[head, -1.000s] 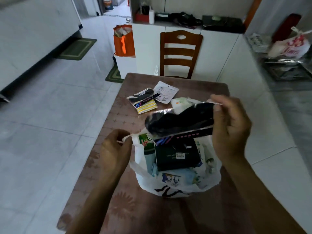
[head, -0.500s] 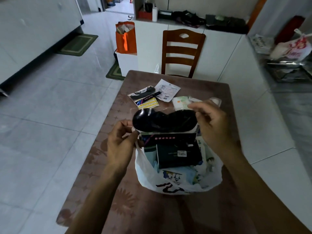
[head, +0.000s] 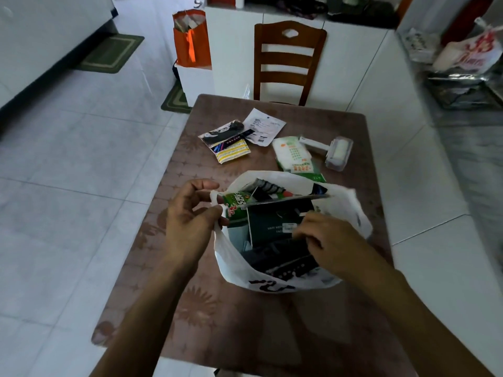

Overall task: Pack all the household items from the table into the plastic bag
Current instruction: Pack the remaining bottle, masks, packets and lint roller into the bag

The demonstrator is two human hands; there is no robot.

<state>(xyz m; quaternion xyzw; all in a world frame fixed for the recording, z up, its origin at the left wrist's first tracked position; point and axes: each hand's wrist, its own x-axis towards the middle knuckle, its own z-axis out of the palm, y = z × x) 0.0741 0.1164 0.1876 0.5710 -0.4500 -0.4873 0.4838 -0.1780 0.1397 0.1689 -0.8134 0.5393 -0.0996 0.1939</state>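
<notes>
Left hand [head: 190,213] pinches the white plastic bag's [head: 234,268] rim open; right hand [head: 326,238], fingers curled, grips the dark flat packet [head: 283,257] lying crosswise inside. Remaining items lie beyond the bag; white-green pouch [head: 292,156] sits nearer the right hand.

We're in a home here, a dining corner by the look of it: brown-clothed table [head: 245,308] on pale floor tiles [head: 68,159], a wooden slat-back chair [head: 288,61] tucked against white cabinets [head: 234,50], green door mats [head: 111,53] and an orange shopping bag [head: 190,39]
</notes>
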